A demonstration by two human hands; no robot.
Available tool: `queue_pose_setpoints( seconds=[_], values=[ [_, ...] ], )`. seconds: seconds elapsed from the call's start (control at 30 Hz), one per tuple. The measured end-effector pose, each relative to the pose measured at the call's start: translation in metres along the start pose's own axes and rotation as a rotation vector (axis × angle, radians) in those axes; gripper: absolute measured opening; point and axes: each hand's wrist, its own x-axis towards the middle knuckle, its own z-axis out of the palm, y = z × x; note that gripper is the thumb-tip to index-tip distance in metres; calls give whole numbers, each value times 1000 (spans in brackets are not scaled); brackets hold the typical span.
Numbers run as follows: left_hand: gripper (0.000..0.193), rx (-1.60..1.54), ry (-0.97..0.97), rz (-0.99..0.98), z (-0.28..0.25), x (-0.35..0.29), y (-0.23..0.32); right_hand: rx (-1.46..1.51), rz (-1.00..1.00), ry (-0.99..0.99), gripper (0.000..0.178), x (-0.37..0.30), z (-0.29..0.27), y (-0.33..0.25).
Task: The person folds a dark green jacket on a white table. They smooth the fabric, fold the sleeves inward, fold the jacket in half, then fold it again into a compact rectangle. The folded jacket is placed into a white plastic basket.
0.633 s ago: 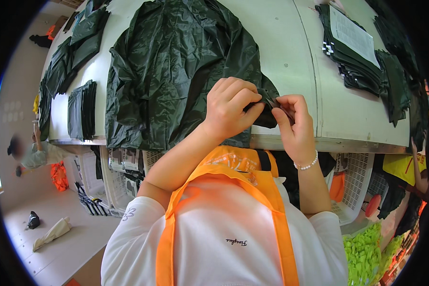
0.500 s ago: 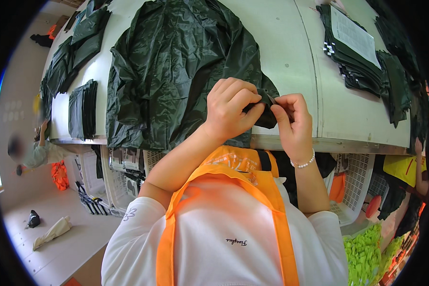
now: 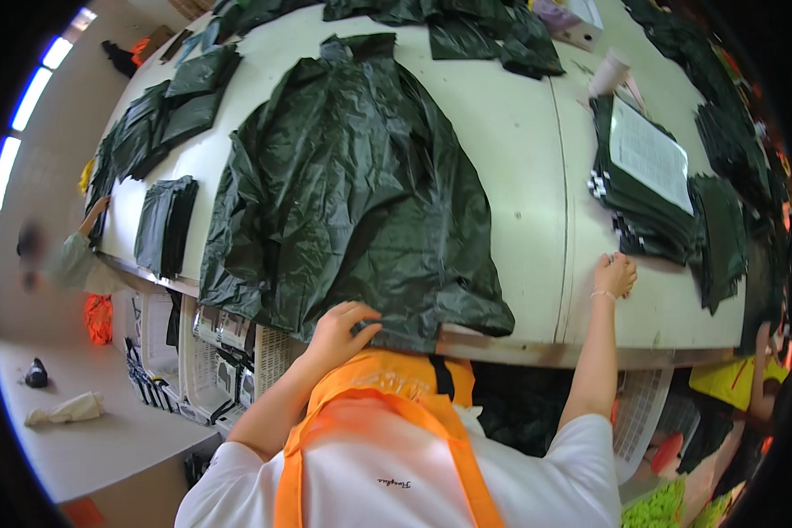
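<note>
A dark green, shiny jacket [image 3: 352,176] lies spread on the pale table, collar at the far side and hem toward me. My left hand [image 3: 339,334] is at its lower hem by the table's front edge, fingers loosely bent and thumb apart, gripping nothing visible. Well off to the right, my right hand [image 3: 616,276] is low over the table, close to a stack of folded dark garments [image 3: 647,220]. Its fingers are curled closed; whatever they may hold is too small to make out.
A printed sheet [image 3: 649,154] tops the right stack, with a whitish cone [image 3: 609,72] behind it. Folded dark pieces [image 3: 165,227] stand at the left. White plastic baskets [image 3: 273,356] sit below the table edge. Another person's hand [image 3: 95,211] touches the table's far left.
Both hands were together at the jacket's right side, handling a dark piece of it. They have parted: the left dropped to the hem, the right swung out rightward. That part now lies down.
</note>
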Motion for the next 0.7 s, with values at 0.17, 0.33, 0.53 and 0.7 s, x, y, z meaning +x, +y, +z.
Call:
queue_pose_setpoints(
  seconds=[0.17,0.33,0.53,0.7],
  values=[
    [15,-106,74,-74,-17,61,-26,1279,97,-760,72,-31,-2,-184],
    [91,-113,283,-360,-22,214,-47,1373,-399,-822,45,-103,-107,-327],
    [39,-216,154,-295,-84,189,-44,1830,-325,-1343,41,-137,-186,-305],
    [23,-500,46,22,-176,54,58,1587,228,-909,32,-143,-100,-296]
  ],
)
